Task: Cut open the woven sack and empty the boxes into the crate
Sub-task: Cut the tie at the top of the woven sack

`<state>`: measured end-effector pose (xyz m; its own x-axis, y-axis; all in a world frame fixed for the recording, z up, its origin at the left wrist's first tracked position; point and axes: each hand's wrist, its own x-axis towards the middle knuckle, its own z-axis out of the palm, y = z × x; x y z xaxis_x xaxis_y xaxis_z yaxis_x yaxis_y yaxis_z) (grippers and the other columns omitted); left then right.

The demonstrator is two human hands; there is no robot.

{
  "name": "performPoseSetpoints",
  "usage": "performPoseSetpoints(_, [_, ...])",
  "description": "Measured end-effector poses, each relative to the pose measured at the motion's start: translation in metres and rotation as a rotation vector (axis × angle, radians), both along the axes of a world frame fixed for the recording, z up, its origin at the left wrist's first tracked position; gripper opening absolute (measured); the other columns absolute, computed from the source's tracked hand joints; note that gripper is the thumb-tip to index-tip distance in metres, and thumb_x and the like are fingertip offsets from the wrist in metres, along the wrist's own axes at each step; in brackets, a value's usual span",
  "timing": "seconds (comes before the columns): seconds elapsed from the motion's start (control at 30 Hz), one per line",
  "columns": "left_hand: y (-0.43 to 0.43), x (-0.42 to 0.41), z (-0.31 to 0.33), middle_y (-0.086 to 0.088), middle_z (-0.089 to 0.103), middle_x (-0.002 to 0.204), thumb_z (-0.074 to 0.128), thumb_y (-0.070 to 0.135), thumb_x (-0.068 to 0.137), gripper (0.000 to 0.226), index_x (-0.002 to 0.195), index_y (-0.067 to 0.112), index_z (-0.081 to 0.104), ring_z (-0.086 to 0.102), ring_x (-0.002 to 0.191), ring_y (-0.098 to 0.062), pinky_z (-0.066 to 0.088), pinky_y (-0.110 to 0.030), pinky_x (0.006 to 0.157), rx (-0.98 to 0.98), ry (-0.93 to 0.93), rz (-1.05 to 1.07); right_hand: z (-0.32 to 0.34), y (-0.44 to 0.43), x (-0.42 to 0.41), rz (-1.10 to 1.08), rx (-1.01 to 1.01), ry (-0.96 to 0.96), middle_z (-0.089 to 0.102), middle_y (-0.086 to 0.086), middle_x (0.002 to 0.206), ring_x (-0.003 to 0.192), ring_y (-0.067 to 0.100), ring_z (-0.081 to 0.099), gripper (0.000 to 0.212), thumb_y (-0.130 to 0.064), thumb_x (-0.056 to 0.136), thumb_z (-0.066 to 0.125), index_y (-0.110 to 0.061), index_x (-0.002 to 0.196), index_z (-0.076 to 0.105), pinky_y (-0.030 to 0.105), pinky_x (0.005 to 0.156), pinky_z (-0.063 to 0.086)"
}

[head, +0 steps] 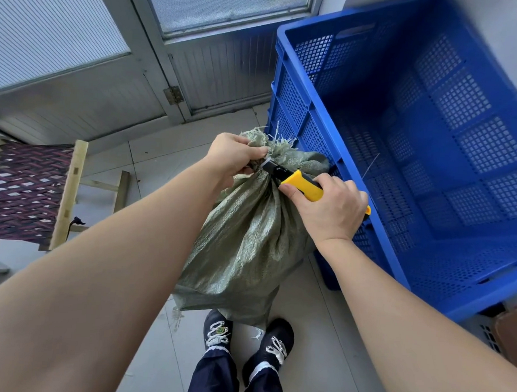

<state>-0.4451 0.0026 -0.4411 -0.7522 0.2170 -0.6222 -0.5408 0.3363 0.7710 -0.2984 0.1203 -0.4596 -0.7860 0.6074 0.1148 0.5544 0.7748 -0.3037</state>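
Observation:
A green woven sack (pixel 243 243) stands on the tiled floor between my feet and the blue crate (pixel 305 87), its top bunched into a tied neck with frayed strands. My left hand (pixel 232 155) grips that bunched neck. My right hand (pixel 331 208) holds a yellow and black utility knife (pixel 300 183), and its blade tip rests against the neck just below my left fingers. The boxes are hidden inside the sack. The crate on the right has perforated walls and nothing shows inside it.
A wooden folding stool (pixel 68 192) with a purple woven seat stands at the left. A grey door with glass panels (pixel 217 52) rises behind the sack. My two dark shoes (pixel 247 336) are under the sack. A brown object (pixel 513 335) sits at the lower right edge.

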Motion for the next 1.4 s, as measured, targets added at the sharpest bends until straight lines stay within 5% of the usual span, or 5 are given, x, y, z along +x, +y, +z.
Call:
performPoseSetpoints(0.77, [0.006,0.004,-0.012,-0.006,0.050,0.081,0.059,0.004,0.091,0.039,0.129,-0.004,0.052,0.045,0.060,-0.012,0.041,-0.015,0.036,-0.015,-0.076,0.117,0.000,-0.010,-0.012,-0.003,-0.091,-0.075,0.061,-0.002,0.076,0.082,0.025,0.056,0.075,-0.088,0.071,0.037,-0.017,0.081,0.060,0.036,0.075,0.028])
performPoseSetpoints(1.03, [0.011,-0.003,-0.007,-0.011,0.056,0.102,0.066,0.008,0.087,0.031,0.117,-0.002,0.060,0.050,0.066,-0.015,0.039,-0.014,0.034,-0.087,0.000,0.019,0.007,-0.005,-0.011,-0.084,-0.065,-0.018,0.068,-0.001,0.081,0.077,0.020,0.046,0.075,-0.087,0.069,0.042,-0.018,0.086,0.066,0.036,0.076,0.026])
performPoseSetpoints(1.1, [0.013,-0.005,-0.002,-0.011,0.054,0.096,0.064,0.007,0.089,0.006,0.093,0.004,0.061,0.047,0.064,-0.016,0.041,-0.018,0.038,-0.103,-0.008,0.009,0.009,-0.005,-0.017,-0.083,-0.088,-0.037,0.069,-0.002,0.083,0.083,0.022,0.052,0.076,-0.089,0.068,0.041,-0.020,0.087,0.066,0.037,0.079,0.029])
performPoseSetpoints(1.17, [0.013,-0.009,-0.002,-0.011,0.050,0.093,0.063,0.006,0.090,0.020,0.074,0.012,0.052,0.044,0.064,-0.017,0.041,-0.023,0.045,-0.138,0.001,-0.007,0.010,-0.008,-0.022,-0.092,-0.123,-0.046,0.068,-0.003,0.084,0.087,0.022,0.055,0.074,-0.089,0.069,0.041,-0.021,0.087,0.065,0.037,0.081,0.030])
performPoseSetpoints(1.4, [0.014,-0.013,-0.001,-0.012,0.051,0.093,0.060,0.007,0.091,0.003,0.091,0.007,0.056,0.042,0.059,-0.015,0.033,-0.018,0.034,-0.159,-0.046,0.010,0.007,-0.023,-0.031,-0.177,-0.282,-0.063,0.059,-0.002,0.081,0.096,0.024,0.056,0.074,-0.087,0.068,0.044,-0.021,0.095,0.064,0.039,0.087,0.031])
